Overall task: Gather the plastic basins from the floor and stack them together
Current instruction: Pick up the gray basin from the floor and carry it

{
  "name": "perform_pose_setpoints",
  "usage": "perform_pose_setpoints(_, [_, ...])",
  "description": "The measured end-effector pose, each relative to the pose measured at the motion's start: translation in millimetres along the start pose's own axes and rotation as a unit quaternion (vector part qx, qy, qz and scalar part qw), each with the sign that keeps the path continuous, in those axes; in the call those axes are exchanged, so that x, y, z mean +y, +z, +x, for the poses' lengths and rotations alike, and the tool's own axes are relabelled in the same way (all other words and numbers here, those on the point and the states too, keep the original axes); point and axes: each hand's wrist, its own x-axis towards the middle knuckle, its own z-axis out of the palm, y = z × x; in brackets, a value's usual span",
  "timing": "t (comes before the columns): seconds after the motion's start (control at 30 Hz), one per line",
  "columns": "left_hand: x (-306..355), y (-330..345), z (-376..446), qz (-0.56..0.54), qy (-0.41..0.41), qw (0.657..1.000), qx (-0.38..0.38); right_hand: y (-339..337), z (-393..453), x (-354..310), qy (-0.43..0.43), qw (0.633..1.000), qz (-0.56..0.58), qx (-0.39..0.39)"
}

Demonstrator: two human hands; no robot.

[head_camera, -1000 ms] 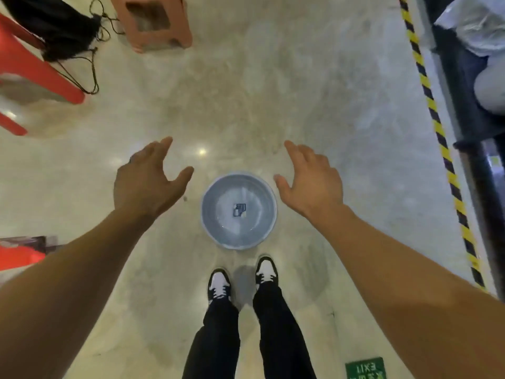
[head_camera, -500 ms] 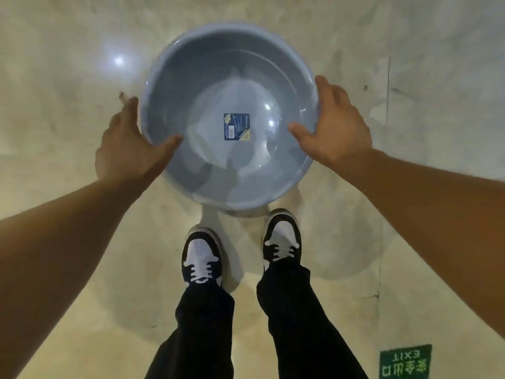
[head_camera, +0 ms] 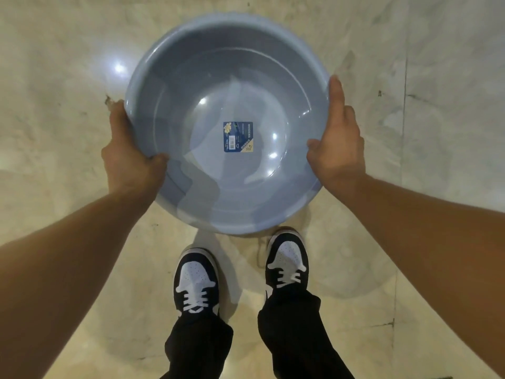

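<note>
Gripping basin (head_camera: pixel 191 77) rim | left hand (head_camera: pixel 131 157) | right hand (head_camera: pixel 337 149) opposite

A single head-worn wide-angle view looks almost straight down the person's own body, close to the work. Both bare forearms reach in from the lower corners. The round pale-blue plastic basin (head_camera: pixel 226 124) fills the upper centre, near the lens, above the black-and-white lace-up sneakers (head_camera: pixel 196 283) on the glossy beige stone floor (head_camera: pixel 437 77), whose seams bow towards the edges.
</note>
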Motion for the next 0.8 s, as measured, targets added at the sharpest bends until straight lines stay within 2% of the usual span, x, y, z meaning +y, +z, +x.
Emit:
perform_pose_setpoints(0.23, [34, -52, -20, -0.049, 0.032, 0.998, 0.009, -60, -19, -32, -0.014, 1.000, 0.011, 0.019])
perform_pose_setpoints(0.4, [86, -142, -36, -0.099, 0.070, 0.993, -0.002, -145, -41, -88, -0.030, 0.999, 0.010, 0.037])
perform_pose_setpoints(0.57, [153, -268, -55, -0.122, 0.077, 0.990, 0.006, -256, -78, -178, -0.071, 0.997, 0.003, 0.035])
perform_pose_setpoints(0.8, [270, -506, -82, -0.125, 0.126, 0.982, 0.060, -453, -136, -353, -0.156, 0.986, -0.018, 0.059])
